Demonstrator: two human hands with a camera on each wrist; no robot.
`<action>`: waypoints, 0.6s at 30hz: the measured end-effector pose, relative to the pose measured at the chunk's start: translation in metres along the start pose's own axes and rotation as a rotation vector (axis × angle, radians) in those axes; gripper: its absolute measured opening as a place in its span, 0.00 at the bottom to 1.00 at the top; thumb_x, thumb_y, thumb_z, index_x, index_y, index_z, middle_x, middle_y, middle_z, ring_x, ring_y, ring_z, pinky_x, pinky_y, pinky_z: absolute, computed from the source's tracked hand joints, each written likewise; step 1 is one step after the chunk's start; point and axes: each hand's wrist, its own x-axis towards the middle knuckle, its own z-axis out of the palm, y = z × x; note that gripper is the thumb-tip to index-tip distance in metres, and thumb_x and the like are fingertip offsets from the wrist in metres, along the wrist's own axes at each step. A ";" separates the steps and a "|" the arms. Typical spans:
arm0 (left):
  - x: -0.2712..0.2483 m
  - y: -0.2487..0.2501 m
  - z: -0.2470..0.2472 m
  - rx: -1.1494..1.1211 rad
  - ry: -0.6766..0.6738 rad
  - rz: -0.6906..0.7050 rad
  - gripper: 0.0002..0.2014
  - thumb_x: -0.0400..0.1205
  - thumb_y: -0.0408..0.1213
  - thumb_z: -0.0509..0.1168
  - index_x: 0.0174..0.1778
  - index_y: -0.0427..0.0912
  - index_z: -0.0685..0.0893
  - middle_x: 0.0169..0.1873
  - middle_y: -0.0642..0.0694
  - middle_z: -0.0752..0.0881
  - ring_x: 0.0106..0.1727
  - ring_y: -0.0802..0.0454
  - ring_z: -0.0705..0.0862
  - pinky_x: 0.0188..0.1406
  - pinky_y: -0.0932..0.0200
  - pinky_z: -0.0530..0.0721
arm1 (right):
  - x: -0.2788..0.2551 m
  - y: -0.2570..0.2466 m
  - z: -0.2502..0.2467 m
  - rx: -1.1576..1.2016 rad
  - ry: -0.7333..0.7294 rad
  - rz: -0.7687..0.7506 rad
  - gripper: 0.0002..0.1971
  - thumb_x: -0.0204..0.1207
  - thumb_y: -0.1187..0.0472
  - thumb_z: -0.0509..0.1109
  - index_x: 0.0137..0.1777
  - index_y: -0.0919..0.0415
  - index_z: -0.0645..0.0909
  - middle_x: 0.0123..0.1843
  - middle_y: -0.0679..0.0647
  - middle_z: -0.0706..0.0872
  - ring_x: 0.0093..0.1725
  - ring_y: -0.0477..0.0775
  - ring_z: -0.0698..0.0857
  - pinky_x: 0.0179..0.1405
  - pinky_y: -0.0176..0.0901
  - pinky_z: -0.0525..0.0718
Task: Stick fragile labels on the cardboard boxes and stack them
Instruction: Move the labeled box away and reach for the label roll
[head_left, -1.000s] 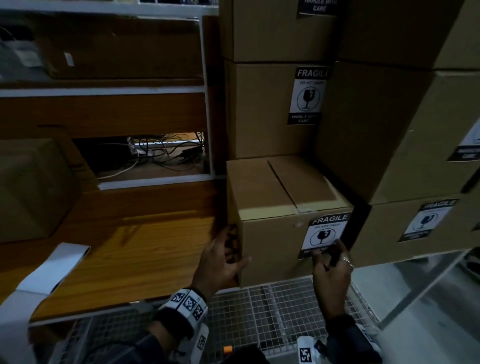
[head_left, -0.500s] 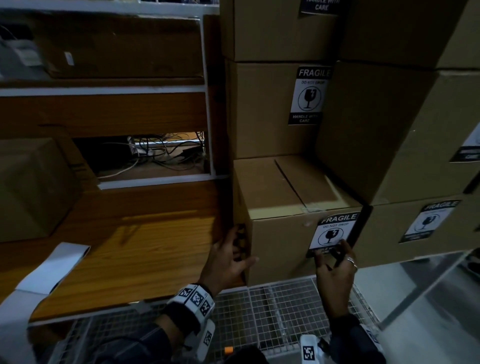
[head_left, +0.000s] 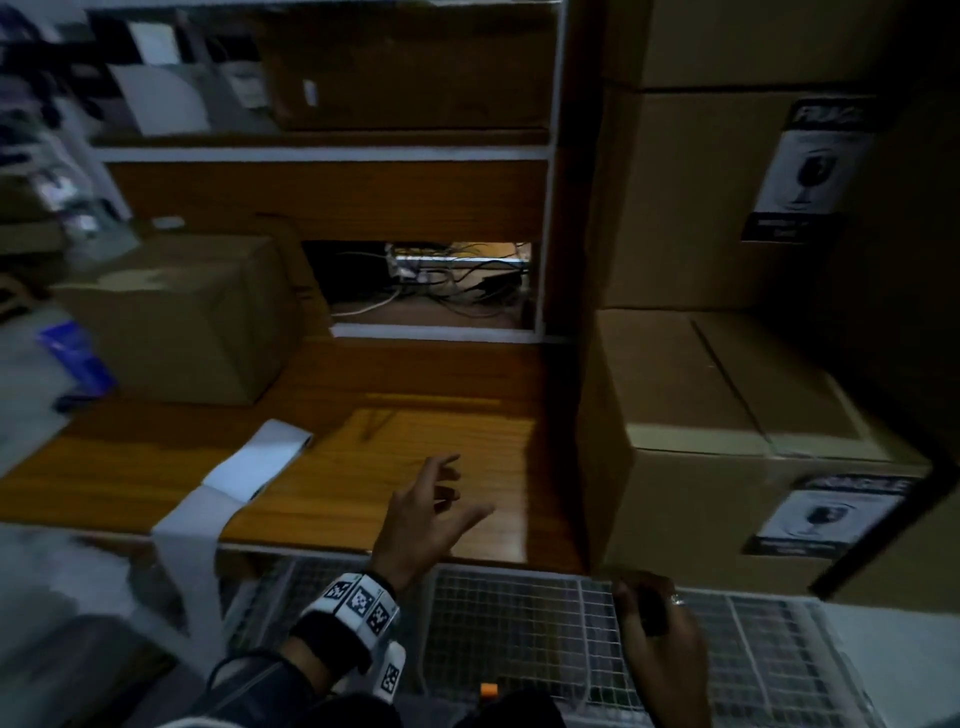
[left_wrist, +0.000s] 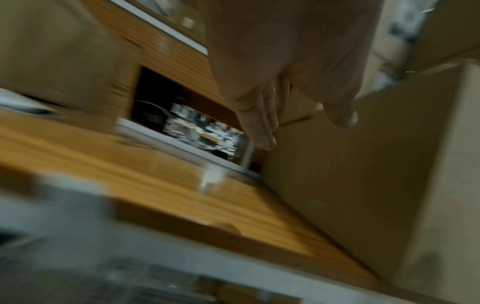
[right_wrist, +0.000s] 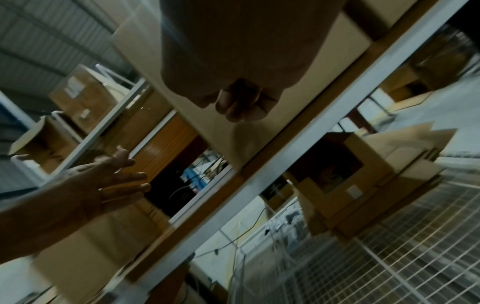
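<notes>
A cardboard box (head_left: 696, 509) with a fragile label (head_left: 826, 514) on its front sits on the wooden shelf (head_left: 415, 447), under a stack of labelled boxes (head_left: 691, 197). My left hand (head_left: 441, 499) hovers over the shelf left of that box, fingers spread and empty; in the left wrist view the left hand (left_wrist: 306, 129) is beside the box's side (left_wrist: 363, 185). My right hand (head_left: 649, 613) is lower, in front of the box's bottom edge, with its fingers curled. In the right wrist view the right hand (right_wrist: 239, 102) shows nothing in its fingers. A white label strip (head_left: 249, 467) lies on the shelf.
A plain cardboard box (head_left: 176, 322) stands at the shelf's left. A wire mesh cart (head_left: 519, 623) is below the shelf edge. Cables (head_left: 447, 280) show through an opening at the back. More boxes sit on the upper shelf (head_left: 405, 67).
Both hands have left the labelled box. The left hand swung left over the shelf and opened; the right hand dropped toward the mesh. The head view turned left.
</notes>
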 end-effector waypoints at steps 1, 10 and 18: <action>-0.005 -0.009 -0.014 0.012 0.035 -0.021 0.39 0.72 0.62 0.76 0.77 0.55 0.73 0.62 0.53 0.84 0.59 0.64 0.85 0.56 0.66 0.88 | -0.003 -0.006 0.015 0.006 -0.046 -0.010 0.07 0.79 0.61 0.79 0.46 0.47 0.87 0.35 0.46 0.87 0.38 0.43 0.84 0.40 0.44 0.78; -0.005 -0.097 -0.158 0.144 0.313 -0.095 0.28 0.77 0.55 0.76 0.73 0.55 0.78 0.59 0.53 0.87 0.61 0.59 0.86 0.60 0.52 0.89 | -0.003 -0.072 0.157 0.131 -0.293 -0.302 0.09 0.80 0.63 0.77 0.47 0.45 0.86 0.34 0.47 0.87 0.34 0.45 0.87 0.33 0.40 0.84; 0.039 -0.185 -0.305 0.116 0.504 -0.155 0.34 0.75 0.58 0.75 0.75 0.51 0.77 0.64 0.48 0.85 0.64 0.54 0.84 0.63 0.51 0.86 | 0.021 -0.161 0.314 0.160 -0.341 -0.428 0.03 0.82 0.60 0.74 0.51 0.49 0.85 0.35 0.46 0.86 0.34 0.50 0.86 0.31 0.57 0.85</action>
